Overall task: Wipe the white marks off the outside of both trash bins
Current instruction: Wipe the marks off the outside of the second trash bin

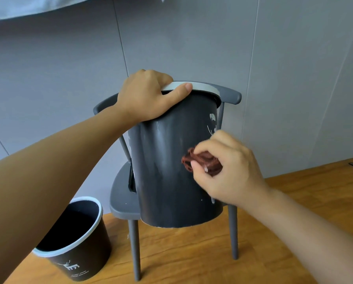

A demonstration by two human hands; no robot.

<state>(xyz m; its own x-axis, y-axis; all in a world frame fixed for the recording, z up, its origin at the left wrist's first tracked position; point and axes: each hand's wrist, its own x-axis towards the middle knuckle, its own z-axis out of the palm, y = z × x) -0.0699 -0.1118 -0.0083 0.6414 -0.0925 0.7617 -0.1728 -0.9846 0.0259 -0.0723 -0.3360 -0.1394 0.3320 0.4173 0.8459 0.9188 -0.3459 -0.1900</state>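
Far left, on the wooden floor (192, 261): a second black cylindrical trash bin with a white rim (77, 240), upright, open mouth up, a white deer print and small lettering low on its wall. It stands well apart from both hands. Smooth, faintly glossy, probably plastic.

Left hand (144, 97): clamped over the top edge of the tall dark-grey trash bin with a pale grey rim (171, 171), thumb lying along the rim, the other fingers out of sight beyond it. It steadies the bin, which stands on the seat of a small grey chair (124, 199), long axis near vertical and leaning a little, its base overhanging the seat's front edge.

Bin wall: smooth, matte, with faint whitish smears in vertical streaks across the middle.

Right hand (224, 169): fingers bunched around a wad of reddish-brown fibrous cloth (200, 160), which is pressed against the bin's right side at about mid-height. Slightly blurred.

Key relation: the clearest white marks (212, 121), a blob with thin scratch-like lines, lie just above the right hand, toward the rim on the right flank. The right hand is the nearer one; an upward stroke along the bin's long axis would likely reach them. A small white drip shows low by the wrist.
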